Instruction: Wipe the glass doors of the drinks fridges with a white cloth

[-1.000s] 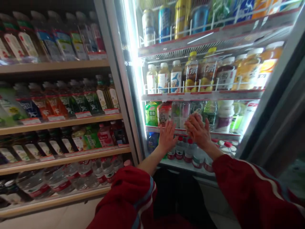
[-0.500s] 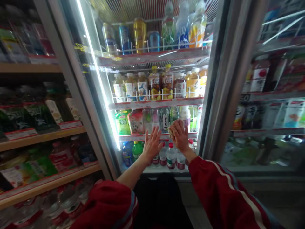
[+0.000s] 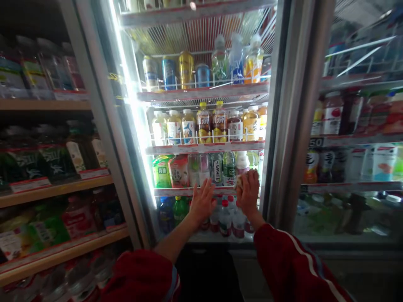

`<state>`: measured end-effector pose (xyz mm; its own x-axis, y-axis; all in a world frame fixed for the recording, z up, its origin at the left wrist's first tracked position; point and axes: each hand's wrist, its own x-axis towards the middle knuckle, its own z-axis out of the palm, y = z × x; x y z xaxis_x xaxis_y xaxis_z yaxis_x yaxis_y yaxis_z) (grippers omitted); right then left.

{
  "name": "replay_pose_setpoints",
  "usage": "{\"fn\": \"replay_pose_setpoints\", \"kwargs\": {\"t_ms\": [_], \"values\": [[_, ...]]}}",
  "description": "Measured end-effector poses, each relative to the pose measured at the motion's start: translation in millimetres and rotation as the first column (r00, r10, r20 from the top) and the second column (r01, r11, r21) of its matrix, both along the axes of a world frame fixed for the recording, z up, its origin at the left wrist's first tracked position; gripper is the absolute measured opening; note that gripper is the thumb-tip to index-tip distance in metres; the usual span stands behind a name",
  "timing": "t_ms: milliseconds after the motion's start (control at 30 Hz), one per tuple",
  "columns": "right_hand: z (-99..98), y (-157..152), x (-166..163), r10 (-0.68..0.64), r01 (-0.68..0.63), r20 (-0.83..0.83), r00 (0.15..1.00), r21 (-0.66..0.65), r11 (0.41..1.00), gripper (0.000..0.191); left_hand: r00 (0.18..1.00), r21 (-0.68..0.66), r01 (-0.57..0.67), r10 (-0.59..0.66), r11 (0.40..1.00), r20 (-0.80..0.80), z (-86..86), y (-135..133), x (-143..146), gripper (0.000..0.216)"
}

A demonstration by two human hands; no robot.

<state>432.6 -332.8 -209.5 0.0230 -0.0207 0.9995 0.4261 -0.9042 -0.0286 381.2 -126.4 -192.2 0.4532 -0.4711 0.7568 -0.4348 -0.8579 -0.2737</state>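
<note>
Both my hands press on the glass door (image 3: 204, 126) of a lit drinks fridge. My left hand (image 3: 201, 202) lies flat with fingers spread, in front of the shelf rail under a green bottle (image 3: 161, 171) and a pink carton (image 3: 179, 171). My right hand (image 3: 249, 193) is closed on a small pale crumpled thing, perhaps a cloth (image 3: 239, 182), held against the glass near the door's right edge. Behind the hands stand small red-capped bottles (image 3: 225, 216). Both sleeves are dark red.
The fridge's metal door frame (image 3: 292, 126) runs down just right of my right hand, with a second glass door (image 3: 355, 147) beyond. Wooden shelves (image 3: 56, 188) of bottled drinks fill the left side. Cans (image 3: 176, 69) and bottles line the upper fridge racks.
The view has swung right and up, showing more of the fridge. My right hand slid right along the glass toward the door frame; my left hand stayed flat on the glass.
</note>
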Motion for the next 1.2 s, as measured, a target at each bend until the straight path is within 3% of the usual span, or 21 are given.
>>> {"fn": "replay_pose_setpoints", "kwargs": {"t_ms": [100, 167, 333, 400, 633, 700, 800, 900, 1033, 1200], "values": [[-0.7, 16, -1, 0.035, -0.039, -0.031, 0.999, -0.130, 0.991, 0.051, 1.000, 0.012, -0.011, 0.011, 1.000, 0.008, -1.1, 8, 0, 0.054], [3.3, 13, 1, 0.031, -0.038, -0.053, 0.998, -0.142, 0.989, 0.050, 0.999, -0.005, -0.032, 0.032, 0.999, 0.021, 1.9, 19, 3, 0.053], [27.0, -15, 9, -0.030, 0.031, -0.012, 0.999, 0.065, 0.997, 0.051, 0.994, -0.068, -0.047, 0.053, 0.997, 0.091, 22.7, 48, 15, 0.054], [36.9, -15, 9, -0.034, 0.031, 0.037, 0.999, 0.080, 0.996, 0.052, 0.990, -0.101, -0.046, 0.058, 0.994, 0.126, 31.9, 56, 21, 0.055], [59.5, 15, 11, 0.031, -0.041, -0.060, 0.998, -0.188, 0.981, 0.047, 0.977, -0.149, -0.019, 0.050, 0.989, 0.209, 41.8, 57, 34, 0.050], [68.6, 6, 15, -0.004, -0.002, -0.051, 0.999, -0.121, 0.993, 0.045, 0.976, -0.153, -0.004, 0.037, 0.988, 0.214, 41.6, 57, 33, 0.048], [90.1, -14, 22, -0.050, 0.046, 0.044, 0.998, 0.092, 0.995, 0.046, 0.972, -0.140, 0.034, 0.000, 0.990, 0.237, 44.6, 57, 30, 0.048], [118.4, -25, 28, -0.032, 0.013, 0.110, 0.993, 0.174, 0.985, 0.049, 0.957, -0.123, 0.092, -0.054, 0.988, 0.285, 54.8, 47, 25, 0.050], [151.1, -18, 32, 0.044, -0.058, 0.126, 0.991, 0.113, 0.992, 0.050, 0.937, -0.084, 0.165, -0.129, 0.983, 0.325, 82.4, 16, 20, 0.051], [162.9, -7, 25, 0.260, -0.266, 0.109, 0.959, 0.040, 0.963, 0.051, 0.898, 0.039, 0.220, -0.218, 0.975, 0.383, 130.3, -41, 29, 0.049]]}}
